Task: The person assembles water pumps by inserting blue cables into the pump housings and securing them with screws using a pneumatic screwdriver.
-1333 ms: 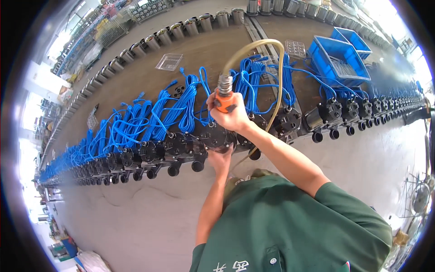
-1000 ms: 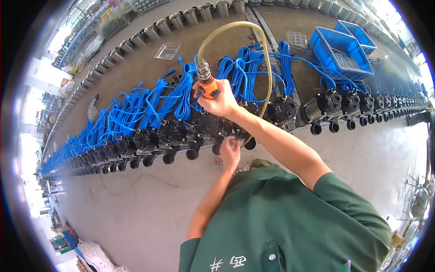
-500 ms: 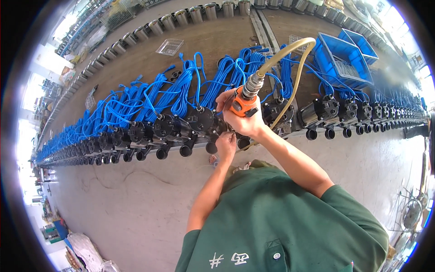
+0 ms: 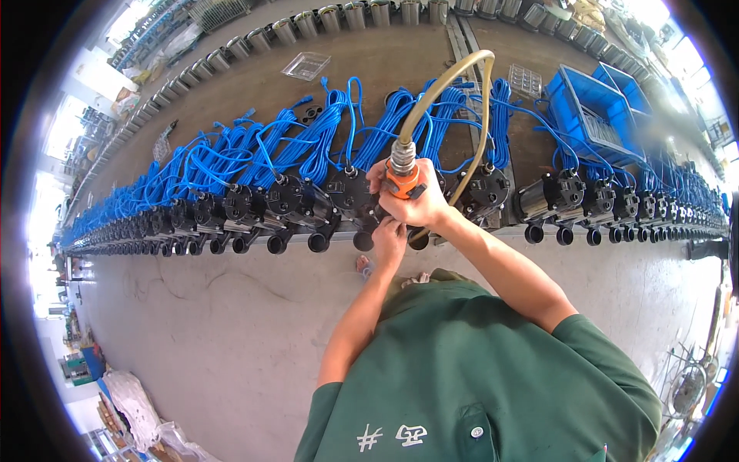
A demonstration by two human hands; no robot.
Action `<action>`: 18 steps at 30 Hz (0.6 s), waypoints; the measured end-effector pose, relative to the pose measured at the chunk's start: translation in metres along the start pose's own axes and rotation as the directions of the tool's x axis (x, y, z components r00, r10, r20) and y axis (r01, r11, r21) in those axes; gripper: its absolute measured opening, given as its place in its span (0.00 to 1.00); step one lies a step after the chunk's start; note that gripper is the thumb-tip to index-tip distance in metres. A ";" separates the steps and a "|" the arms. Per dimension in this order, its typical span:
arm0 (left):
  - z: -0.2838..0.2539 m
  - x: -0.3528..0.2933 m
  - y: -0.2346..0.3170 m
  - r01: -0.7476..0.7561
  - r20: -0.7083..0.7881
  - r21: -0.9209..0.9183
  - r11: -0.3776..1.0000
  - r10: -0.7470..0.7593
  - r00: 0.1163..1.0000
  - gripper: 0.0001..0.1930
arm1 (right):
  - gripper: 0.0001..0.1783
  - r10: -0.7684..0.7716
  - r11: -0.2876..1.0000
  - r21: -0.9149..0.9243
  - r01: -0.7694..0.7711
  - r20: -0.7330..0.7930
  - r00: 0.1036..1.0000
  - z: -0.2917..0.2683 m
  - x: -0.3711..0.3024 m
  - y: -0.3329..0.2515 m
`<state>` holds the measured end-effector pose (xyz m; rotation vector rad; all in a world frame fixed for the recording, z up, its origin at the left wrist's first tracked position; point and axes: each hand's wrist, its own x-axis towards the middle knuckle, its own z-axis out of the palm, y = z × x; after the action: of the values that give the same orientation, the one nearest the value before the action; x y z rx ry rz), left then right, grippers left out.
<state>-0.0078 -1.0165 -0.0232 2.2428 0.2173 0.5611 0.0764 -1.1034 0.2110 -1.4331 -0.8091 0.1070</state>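
An orange pneumatic screwdriver (image 4: 401,185), gripped from the right by my right hand (image 4: 422,212), points down over the row of pumps. From the metal fitting on its top a yellowish air hose (image 4: 440,83) loops up and back down to the right. Close below the tool is my left hand (image 4: 389,245), its fingers pinched together at the front of a pump; whatever they hold is hidden. The pump under the tool is mostly covered by my hands. On its left stands a black-topped pump (image 4: 350,189) with a blue cord, and on its right another black pump (image 4: 488,189).
More pumps run along the table edge both ways, with bundled blue cords (image 4: 323,138) behind them. Blue crates (image 4: 585,115) stand at the back right. A clear plastic tray (image 4: 306,66) lies farther back, before a row of steel cylinders (image 4: 331,20).
The screwdriver has moved a little left and stands more upright, its hose swinging with it. My left hand has come up closer under my right. The whole view has shifted slightly.
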 end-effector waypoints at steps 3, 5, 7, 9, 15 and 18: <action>-0.002 0.002 0.005 0.004 -0.046 -0.019 1.000 -0.005 0.999 0.04 | 0.09 0.024 0.999 0.020 -0.025 0.046 0.999 -0.001 0.004 0.000; -0.007 0.002 0.007 0.053 -0.017 0.026 0.998 -0.052 0.998 0.04 | 0.10 0.041 0.996 0.074 -0.044 0.041 0.998 -0.003 0.005 -0.003; -0.023 0.008 0.024 0.083 -0.045 -0.031 0.996 -0.084 0.995 0.04 | 0.12 0.041 0.984 0.175 -0.038 -0.013 0.999 -0.009 0.002 -0.014; -0.076 0.024 0.087 0.098 -0.110 -0.184 0.978 -0.120 0.987 0.05 | 0.13 -0.027 0.993 0.117 0.031 -0.040 0.999 -0.032 0.000 -0.036; -0.175 0.187 0.178 -0.298 0.085 -0.002 0.955 0.297 0.951 0.05 | 0.13 -0.015 1.000 -0.028 0.005 -0.344 0.939 -0.091 -0.008 -0.073; -0.142 0.275 0.143 -0.538 0.687 0.089 0.838 0.339 0.642 0.07 | 0.08 -0.189 0.981 -0.118 0.153 -0.415 0.890 -0.100 -0.009 -0.076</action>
<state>0.1669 -0.9268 0.2553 2.6424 -0.6856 -0.0610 0.0944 -1.2050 0.2827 -1.3864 -0.5769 -0.3691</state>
